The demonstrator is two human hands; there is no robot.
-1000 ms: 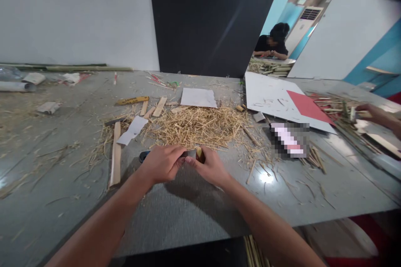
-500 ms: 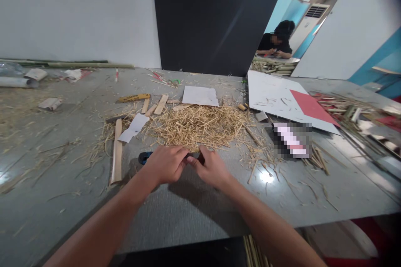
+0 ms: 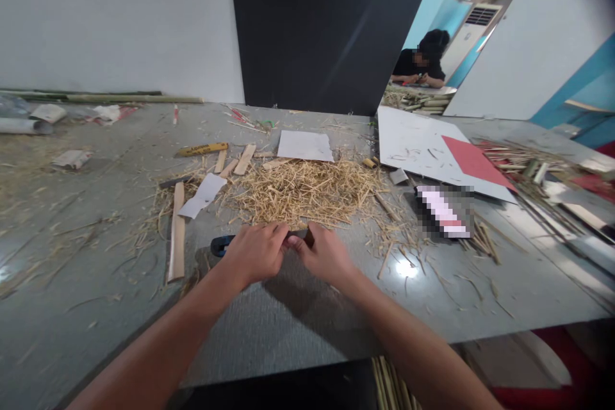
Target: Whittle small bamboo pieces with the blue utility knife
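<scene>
Mid-frame: left hand (image 3: 258, 251), fingers clasping 1 blue-black tool (image 3: 216, 244); right hand (image 3: 329, 253) gripping 1 piece (image 3: 310, 239), yellow face now hidden, likely re-angled.

From far off, I look in on what seems to be a workshop, a place to make things by hand. I see thin yellow shavings (image 3: 307, 189) heaped up on a big gray table (image 3: 269, 343). There are flat wood strips (image 3: 177, 230), bits of white paper (image 3: 305, 145) and a messy pile of sticks (image 3: 502, 159) too. Long green poles (image 3: 129, 98) lie along the foot of a white board (image 3: 115, 19). At the back I see a person (image 3: 408, 64) in a black top, bent over, with more poles (image 3: 432, 103) in front.
</scene>
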